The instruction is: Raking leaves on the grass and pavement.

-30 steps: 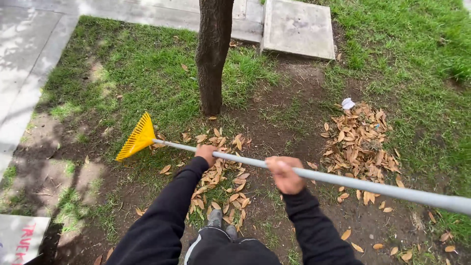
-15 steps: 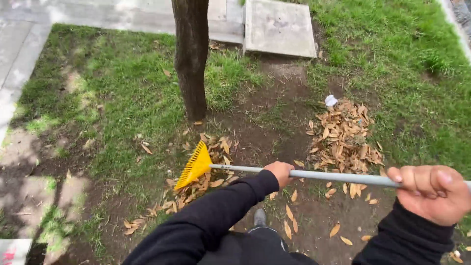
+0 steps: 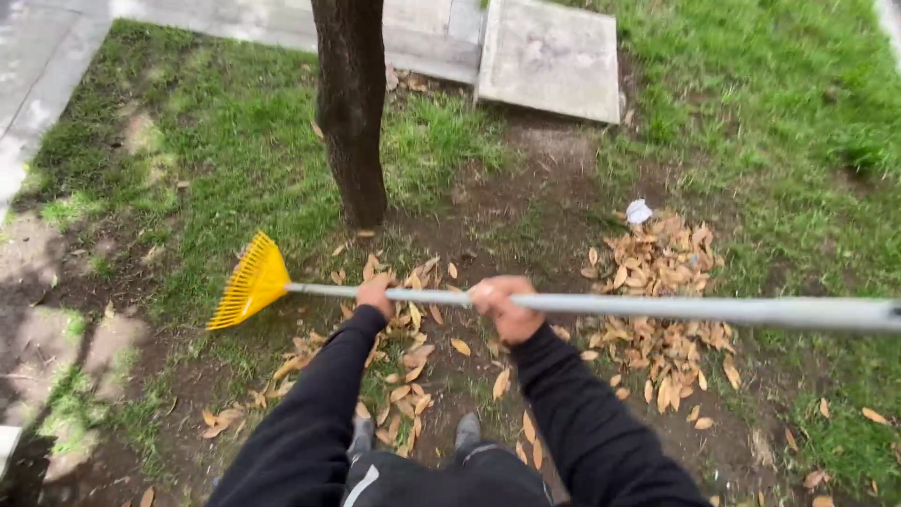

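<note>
Both hands grip a rake (image 3: 601, 305) by its long grey handle, which runs almost level across the scene from far right to left. The left hand (image 3: 375, 294) is closed around the handle nearer the head; the right hand (image 3: 502, 305) is closed around it just to the right, the two hands near each other but apart. Both arms wear black sleeves (image 3: 310, 422).

The yellow fan-shaped head (image 3: 249, 282) sits at the left end of the handle, left of both hands, over grass and bare dirt. Whether its tines touch the ground cannot be told.

A tree trunk (image 3: 352, 113) stands just beyond the hands, on the far side of the handle. Dry brown leaves (image 3: 404, 361) lie scattered on the dirt under and near the hands, and a denser leaf pile (image 3: 657, 272) lies to the right, with a small white scrap (image 3: 639, 211) at its far edge. A concrete slab (image 3: 554, 56) lies farther off, beyond the pile.
</note>
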